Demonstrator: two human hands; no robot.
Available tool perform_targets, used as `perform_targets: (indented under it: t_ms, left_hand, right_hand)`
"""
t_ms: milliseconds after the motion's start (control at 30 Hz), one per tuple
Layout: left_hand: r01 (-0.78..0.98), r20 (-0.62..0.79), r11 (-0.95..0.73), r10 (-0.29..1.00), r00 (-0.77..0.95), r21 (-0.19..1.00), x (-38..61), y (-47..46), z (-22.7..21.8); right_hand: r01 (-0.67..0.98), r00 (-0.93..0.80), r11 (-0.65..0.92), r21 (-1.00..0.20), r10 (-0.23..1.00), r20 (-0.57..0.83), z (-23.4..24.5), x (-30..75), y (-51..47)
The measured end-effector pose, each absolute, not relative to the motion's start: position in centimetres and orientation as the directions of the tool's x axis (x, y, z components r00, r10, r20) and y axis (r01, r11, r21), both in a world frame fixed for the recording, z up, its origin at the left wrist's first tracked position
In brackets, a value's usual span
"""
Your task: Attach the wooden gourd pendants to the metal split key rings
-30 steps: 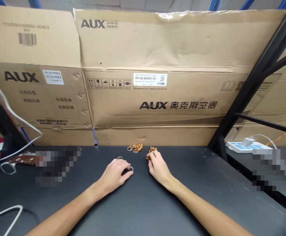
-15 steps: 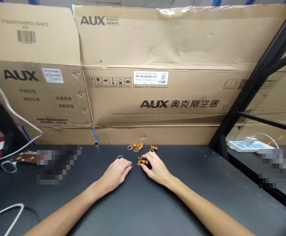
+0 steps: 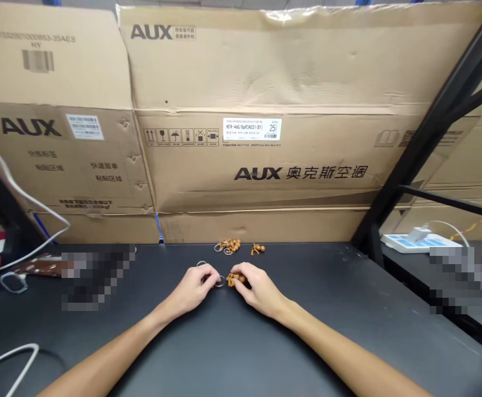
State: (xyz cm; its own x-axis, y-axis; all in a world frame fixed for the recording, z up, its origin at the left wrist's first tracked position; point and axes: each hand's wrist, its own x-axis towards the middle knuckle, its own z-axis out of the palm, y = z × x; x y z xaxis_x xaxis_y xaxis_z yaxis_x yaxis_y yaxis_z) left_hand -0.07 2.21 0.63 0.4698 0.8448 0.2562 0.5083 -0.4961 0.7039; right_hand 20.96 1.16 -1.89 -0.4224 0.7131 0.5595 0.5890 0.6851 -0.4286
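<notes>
My left hand [image 3: 195, 285] is closed, its thumb and forefinger pinching a metal key ring [image 3: 220, 282] that sticks out to the right. Behind its knuckles another ring [image 3: 201, 263] shows in part on the table. My right hand [image 3: 261, 288] is closed around a brown wooden gourd charm [image 3: 236, 278] with an orange cord; its fingers hide part of the charm. The key ring and the cord end are very close together; whether they touch I cannot tell. Farther back lie a cluster of similar charms with rings [image 3: 229, 246] and one lone charm [image 3: 258, 248].
Tall cardboard boxes [image 3: 257, 71] wall off the back of the black table [image 3: 208, 353]. Glasses [image 3: 14, 282] and a brown pouch [image 3: 42, 266] lie at the left, near a white cable [image 3: 26, 193]. Beyond the black frame post [image 3: 414, 143] sits a white power strip [image 3: 421, 243].
My right hand has brought the gourd charm slightly left, toward the ring. The left hand's ring now shows more clearly between thumb and forefinger. The view has shifted slightly.
</notes>
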Motion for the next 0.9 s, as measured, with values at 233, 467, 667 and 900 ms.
perform_targets:
  t_ms: [233, 467, 667, 900]
  left_hand:
    - [0.523, 0.218, -0.446, 0.871, 0.440, 0.727, 0.4, 1.7, 0.8]
    - [0.522, 0.196, -0.411, 0.887, 0.418, 0.747, 0.9, 1.1, 1.0]
    - [0.517, 0.192, -0.407, 0.888, 0.418, 0.754, 0.8, 1.3, 1.0]
    - [0.516, 0.183, -0.399, 0.889, 0.419, 0.758, 0.8, 1.2, 1.1]
  right_hand:
    - [0.556, -0.448, 0.736, -0.386, 0.656, 0.607, -1.6, 20.5, 0.7]
    - [0.551, -0.483, 0.767, -0.330, 0.615, 0.624, -1.4, 20.5, 0.5]
    - [0.561, -0.533, 0.785, -0.263, 0.586, 0.610, -1.1, 20.4, 0.5]
    - [0.561, -0.555, 0.792, -0.241, 0.575, 0.601, -1.3, 20.4, 0.5]
